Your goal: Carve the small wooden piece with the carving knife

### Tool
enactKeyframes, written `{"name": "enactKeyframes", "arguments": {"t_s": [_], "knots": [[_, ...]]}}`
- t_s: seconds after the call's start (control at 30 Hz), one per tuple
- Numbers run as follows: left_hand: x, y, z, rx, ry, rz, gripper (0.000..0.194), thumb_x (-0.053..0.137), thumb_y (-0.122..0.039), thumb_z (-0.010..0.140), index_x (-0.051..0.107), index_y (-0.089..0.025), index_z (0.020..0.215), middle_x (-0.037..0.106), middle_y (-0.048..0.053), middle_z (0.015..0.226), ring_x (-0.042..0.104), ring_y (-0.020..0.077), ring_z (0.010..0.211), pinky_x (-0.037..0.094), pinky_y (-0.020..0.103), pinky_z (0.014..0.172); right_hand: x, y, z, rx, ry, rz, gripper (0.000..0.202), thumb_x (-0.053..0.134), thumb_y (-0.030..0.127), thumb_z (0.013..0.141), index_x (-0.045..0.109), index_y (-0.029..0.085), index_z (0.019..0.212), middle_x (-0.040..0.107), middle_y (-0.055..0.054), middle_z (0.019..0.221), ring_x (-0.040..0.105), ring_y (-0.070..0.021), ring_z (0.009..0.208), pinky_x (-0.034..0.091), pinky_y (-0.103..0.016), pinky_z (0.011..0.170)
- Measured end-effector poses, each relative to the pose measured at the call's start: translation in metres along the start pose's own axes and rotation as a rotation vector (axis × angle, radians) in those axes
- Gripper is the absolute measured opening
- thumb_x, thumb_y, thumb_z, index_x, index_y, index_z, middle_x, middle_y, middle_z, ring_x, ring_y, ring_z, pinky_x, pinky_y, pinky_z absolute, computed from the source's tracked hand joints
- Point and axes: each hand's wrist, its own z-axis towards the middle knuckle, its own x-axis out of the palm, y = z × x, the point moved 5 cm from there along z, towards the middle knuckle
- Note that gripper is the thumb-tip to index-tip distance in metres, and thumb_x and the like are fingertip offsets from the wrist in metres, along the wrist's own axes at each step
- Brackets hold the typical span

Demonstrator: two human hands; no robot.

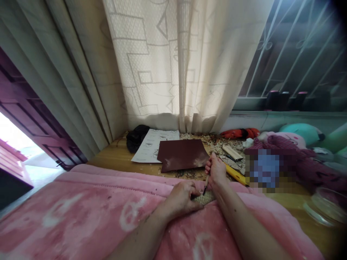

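Observation:
Over a pink plush blanket (89, 209), my left hand (184, 198) is closed on the left end of a pale, greenish piece with a grid-like textured surface (204, 198). Just above it, my right hand (217, 171) is closed on a thin tool with a light shaft and dark tip (205, 187). The tip points down at the textured piece; whether it touches cannot be made out. Most of the tool's upper part is hidden in the fingers. Beyond my hands, a brown sheet (183, 155) partly covers a white printed sheet (151, 144).
Wood shavings (189, 136) litter the wooden table (114, 155). A yellow-handled tool (235, 175) and a pale wooden block (231, 152) lie to the right. A clear bowl (325, 207) and plush toys (300, 131) are farther right; a black bag-like bundle (137, 138) sits back left.

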Motion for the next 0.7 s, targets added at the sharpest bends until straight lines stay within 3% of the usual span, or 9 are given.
{"name": "enactKeyframes", "arguments": {"t_s": [0.17, 0.37, 0.7], "knots": [[0.0018, 0.0018, 0.0007, 0.003, 0.004, 0.015, 0.018, 0.068, -0.033, 0.063, 0.065, -0.016, 0.07, 0.052, -0.001, 0.069, 0.045, 0.011, 0.065, 0.028, 0.021, 0.055, -0.0003, -0.001, -0.0001, -0.037, 0.01, -0.041, 0.035, 0.059, 0.047, 0.07, 0.035, 0.022, 0.064, 0.039, 0.009, 0.041, 0.031, -0.0052, 0.028, 0.019, -0.017, 0.026], [0.0031, 0.0033, 0.0007, 0.001, 0.009, 0.019, 0.018, 0.069, -0.032, 0.062, 0.065, -0.016, 0.071, 0.051, -0.001, 0.069, 0.045, 0.0111, 0.066, 0.028, 0.021, 0.055, 0.003, -0.0009, -0.0003, 0.016, 0.097, -0.012, 0.039, 0.058, 0.052, 0.069, 0.033, 0.022, 0.064, 0.031, 0.011, 0.038, 0.021, -0.0041, 0.026, 0.013, -0.017, 0.027], [0.002, 0.0022, 0.0009, -0.022, 0.005, -0.07, 0.015, 0.067, -0.028, 0.062, 0.063, -0.014, 0.066, 0.051, -0.002, 0.07, 0.045, 0.01, 0.064, 0.027, 0.02, 0.054, 0.0033, -0.0009, -0.0017, 0.115, 0.087, 0.044, 0.03, 0.052, 0.046, 0.074, 0.036, 0.021, 0.065, 0.026, 0.011, 0.038, 0.018, -0.004, 0.027, 0.01, -0.017, 0.028]]}}
